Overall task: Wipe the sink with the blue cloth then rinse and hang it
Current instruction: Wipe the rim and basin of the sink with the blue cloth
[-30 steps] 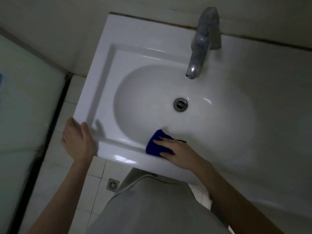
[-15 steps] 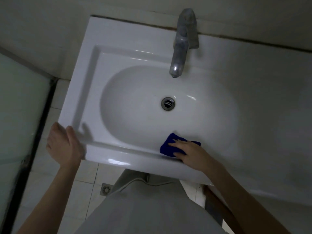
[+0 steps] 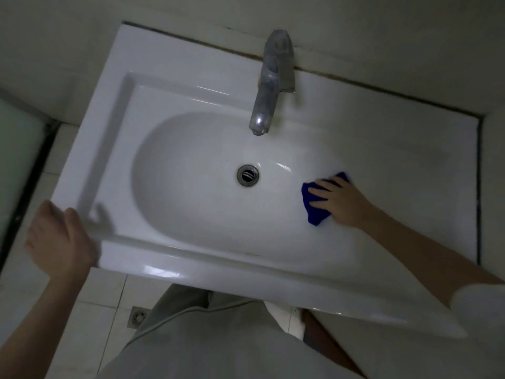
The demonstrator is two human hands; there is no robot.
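Two hands are busy at a white sink (image 3: 191, 266). The right hand (image 3: 338, 203) lies flat on the blue cloth (image 3: 317, 216) — its fingers are straight and spread, and they press the cloth down. The cloth sits on the sloping right side of the bowl, to the right of the round metal drain (image 3: 248, 175). Bits of blue peek out past the fingertips and below the palm. The cloth is well apart from the silver faucet (image 3: 269, 86), which sticks out over the back of the bowl.

The left hand (image 3: 58, 239) rests on the front left corner of the sink rim. It looks a bit blurry. Its fingers seem loose and it holds nothing — it just leans on the edge. The two hands are far apart, one on each side of the bowl.

Below the sink's front edge are the person's grey clothes (image 3: 205, 346), pale floor tiles (image 3: 90, 310) and a small square floor drain (image 3: 138, 317). A frosted glass panel (image 3: 16, 160) with a dark frame stands at the far left. The room is dim.
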